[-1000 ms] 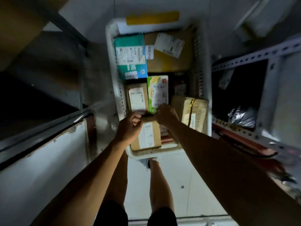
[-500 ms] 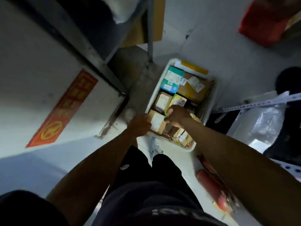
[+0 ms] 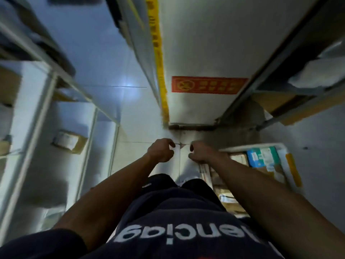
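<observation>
left hand (image 3: 161, 150): centre of frame, arm stretched forward. thumb and fingers bend in a loose c with a gap between them and hold nothing.
right hand (image 3: 200, 153): just right of the left hand, not touching it. fingers are folded in toward the palm as a loose fist, with nothing seen inside. its edges are blurred.
white plastic crate (image 3: 261, 146): right of centre, on the floor and partly hidden under the right forearm. near the right hand, but neither hand touches it.
teal and white printed box (image 3: 261, 156): inside the crate, at its upper end in the frame.
brown cardboard parcels (image 3: 237, 159): inside the crate, left of the teal box, with more along the forearm lower down. labels too blurred to read.
yellow strip on crate end (image 3: 294, 171): far right side of the crate.
red rectangular sign with yellow characters (image 3: 209, 85): on the white wall, upper centre-right, above the hands.
long yellow tape band (image 3: 158, 53): runs down the wall edge, upper centre.
grey metal shelving (image 3: 37, 109): left side of the frame.
brown labelled parcel (image 3: 69, 141): on the left shelving, well apart from the hands.
dark shirt with white lettering (image 3: 177, 234): bottom centre, between the arms.
</observation>
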